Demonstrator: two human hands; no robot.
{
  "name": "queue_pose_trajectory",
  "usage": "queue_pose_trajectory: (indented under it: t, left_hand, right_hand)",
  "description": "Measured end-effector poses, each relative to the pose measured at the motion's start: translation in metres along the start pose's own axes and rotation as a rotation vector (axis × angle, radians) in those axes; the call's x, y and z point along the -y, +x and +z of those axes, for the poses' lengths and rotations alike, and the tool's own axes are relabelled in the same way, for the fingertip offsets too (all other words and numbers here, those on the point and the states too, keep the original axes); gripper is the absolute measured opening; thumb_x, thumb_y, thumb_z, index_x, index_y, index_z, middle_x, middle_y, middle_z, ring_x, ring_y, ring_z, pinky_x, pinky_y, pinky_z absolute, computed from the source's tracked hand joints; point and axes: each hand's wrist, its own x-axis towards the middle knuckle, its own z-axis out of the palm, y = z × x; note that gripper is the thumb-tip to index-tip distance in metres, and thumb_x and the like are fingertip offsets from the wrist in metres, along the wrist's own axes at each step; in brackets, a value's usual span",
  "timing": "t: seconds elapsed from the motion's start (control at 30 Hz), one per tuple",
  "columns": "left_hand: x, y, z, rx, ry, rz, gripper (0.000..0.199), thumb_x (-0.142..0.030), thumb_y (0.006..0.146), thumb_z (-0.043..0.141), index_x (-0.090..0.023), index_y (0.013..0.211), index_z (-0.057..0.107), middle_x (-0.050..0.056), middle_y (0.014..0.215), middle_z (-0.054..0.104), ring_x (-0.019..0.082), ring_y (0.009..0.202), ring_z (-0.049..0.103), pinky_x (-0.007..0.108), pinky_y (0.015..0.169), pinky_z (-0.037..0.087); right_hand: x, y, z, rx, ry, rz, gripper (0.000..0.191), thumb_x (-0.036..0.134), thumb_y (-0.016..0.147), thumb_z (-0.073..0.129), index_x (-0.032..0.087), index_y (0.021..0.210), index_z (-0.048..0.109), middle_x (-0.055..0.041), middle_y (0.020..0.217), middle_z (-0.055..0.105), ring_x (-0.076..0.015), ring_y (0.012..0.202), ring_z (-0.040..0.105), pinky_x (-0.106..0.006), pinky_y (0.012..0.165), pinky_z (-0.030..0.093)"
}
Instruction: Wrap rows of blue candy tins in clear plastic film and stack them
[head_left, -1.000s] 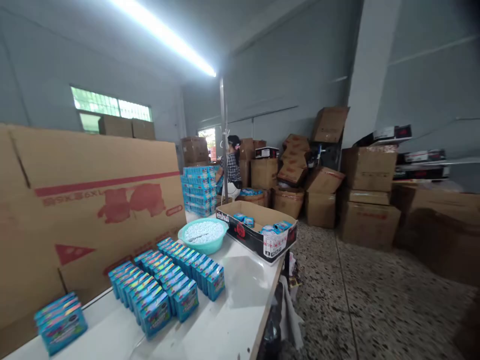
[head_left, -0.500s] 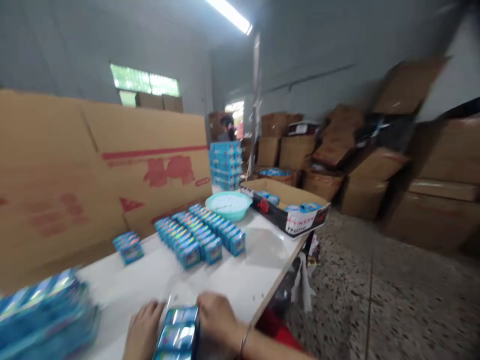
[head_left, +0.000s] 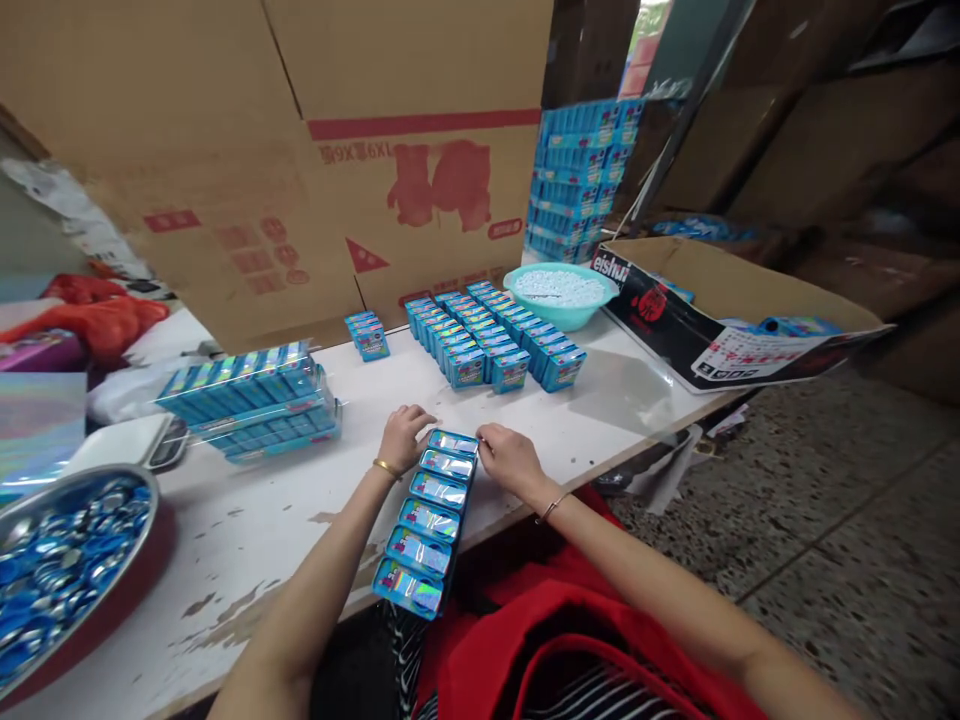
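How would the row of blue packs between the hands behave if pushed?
The row of blue packs might tip, since its near end seems to overhang the table; glossy tops suggest slipperiness, and separate segments might shift apart.

I count 6 blue packs in near row, 3 long box rows, 2 hands, 1 turquoise basin, 1 red bowl.

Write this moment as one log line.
left hand: at packs, far end | right hand: at far end, opposite side | packs: one row, near end at table edge
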Motion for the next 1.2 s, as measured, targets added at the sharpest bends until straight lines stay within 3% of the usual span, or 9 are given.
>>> queue_pose_trajectory:
  t: [0.1, 0.2, 0.37, 0.57, 0.63, 0.73, 0.87, 1.03, 1.2]
  left_hand:
    - [0.001, 0.006, -0.006, 0.079, -0.1, 0.105, 0.021, -0.024, 0.086, 0.05, -0.016, 0.09, 0.07, 0.01, 0.091, 0.064, 0.021, 0.088, 0.055, 0.034, 0.082, 0.041]
    - [-0.001, 0.007, -0.012, 0.113, -0.135, 0.104, 0.021, -0.021, 0.086, 0.049, -0.016, 0.088, 0.07, 0.008, 0.091, 0.064, 0.019, 0.086, 0.058, 0.031, 0.079, 0.044]
    - [-0.009, 0.003, -0.022, 0.177, 0.125, 0.123, 0.024, -0.024, 0.089, 0.044, -0.018, 0.099, 0.066, 0.01, 0.1, 0.062, 0.023, 0.091, 0.057, 0.035, 0.078, 0.044]
    - [-0.012, -0.011, -0.02, 0.327, 0.191, -0.055, 0.052, -0.038, 0.076, 0.064, -0.019, 0.122, 0.049, 0.011, 0.114, 0.053, 0.026, 0.097, 0.057, 0.034, 0.07, 0.046]
    - [-0.013, -0.018, -0.015, 0.295, 0.226, -0.109, 0.048, -0.037, 0.08, 0.06, -0.019, 0.123, 0.048, 0.011, 0.112, 0.053, 0.026, 0.095, 0.057, 0.035, 0.069, 0.045]
    - [-0.018, -0.026, -0.005, 0.139, 0.297, -0.173, 0.032, -0.026, 0.089, 0.046, -0.017, 0.12, 0.049, 0.01, 0.107, 0.056, 0.024, 0.092, 0.057, 0.034, 0.067, 0.044]
    - [-0.022, -0.028, -0.001, 0.01, 0.414, -0.098, 0.022, -0.025, 0.092, 0.042, -0.016, 0.105, 0.058, 0.011, 0.098, 0.061, 0.025, 0.09, 0.056, 0.034, 0.068, 0.042]
    - [-0.015, -0.032, -0.005, -0.044, 0.301, -0.02, 0.018, -0.028, 0.089, 0.048, -0.018, 0.091, 0.063, 0.009, 0.09, 0.067, 0.022, 0.084, 0.06, 0.031, 0.066, 0.042]
    - [-0.012, -0.025, -0.007, 0.009, 0.042, -0.165, 0.025, -0.026, 0.089, 0.044, -0.018, 0.087, 0.067, 0.006, 0.082, 0.071, 0.016, 0.071, 0.062, 0.027, 0.067, 0.042]
  right_hand:
    - [0.0, 0.001, -0.005, -0.023, 0.048, 0.029, 0.015, 0.018, 0.089, 0.049, 0.018, 0.083, 0.062, -0.0039, 0.087, 0.067, -0.0156, 0.079, 0.058, -0.026, 0.065, 0.032]
    - [0.003, 0.0, -0.01, -0.024, 0.12, 0.1, 0.013, 0.018, 0.084, 0.052, 0.018, 0.077, 0.063, -0.0022, 0.079, 0.066, -0.015, 0.074, 0.056, -0.026, 0.062, 0.03]
    - [0.006, 0.003, -0.014, -0.018, 0.134, 0.153, 0.012, 0.018, 0.082, 0.052, 0.018, 0.075, 0.062, -0.0022, 0.078, 0.066, -0.0153, 0.073, 0.056, -0.026, 0.06, 0.028]
    - [-0.005, 0.006, 0.002, 0.07, 0.122, 0.043, 0.016, 0.013, 0.087, 0.047, 0.018, 0.086, 0.062, -0.0051, 0.093, 0.066, -0.0171, 0.084, 0.058, -0.026, 0.067, 0.033]
    - [-0.01, 0.004, 0.01, 0.069, 0.132, 0.029, 0.016, 0.013, 0.088, 0.046, 0.018, 0.087, 0.061, -0.0056, 0.093, 0.065, -0.0177, 0.085, 0.058, -0.026, 0.068, 0.035]
    - [-0.014, 0.002, 0.019, -0.002, 0.178, 0.014, 0.017, 0.013, 0.088, 0.044, 0.018, 0.088, 0.061, -0.0057, 0.093, 0.064, -0.0181, 0.086, 0.057, -0.026, 0.071, 0.037]
    - [-0.016, 0.002, 0.02, -0.109, 0.288, -0.045, 0.016, 0.014, 0.088, 0.045, 0.017, 0.086, 0.06, -0.0057, 0.089, 0.063, -0.0176, 0.083, 0.058, -0.026, 0.074, 0.04]
    - [-0.016, 0.002, 0.013, -0.171, 0.396, -0.087, 0.015, 0.016, 0.087, 0.048, 0.017, 0.081, 0.062, -0.005, 0.083, 0.064, -0.0163, 0.079, 0.058, -0.026, 0.074, 0.041]
    - [-0.02, 0.008, 0.011, -0.124, 0.516, -0.026, 0.015, 0.015, 0.081, 0.051, 0.016, 0.076, 0.065, -0.0028, 0.076, 0.065, -0.0149, 0.072, 0.058, -0.025, 0.069, 0.04]
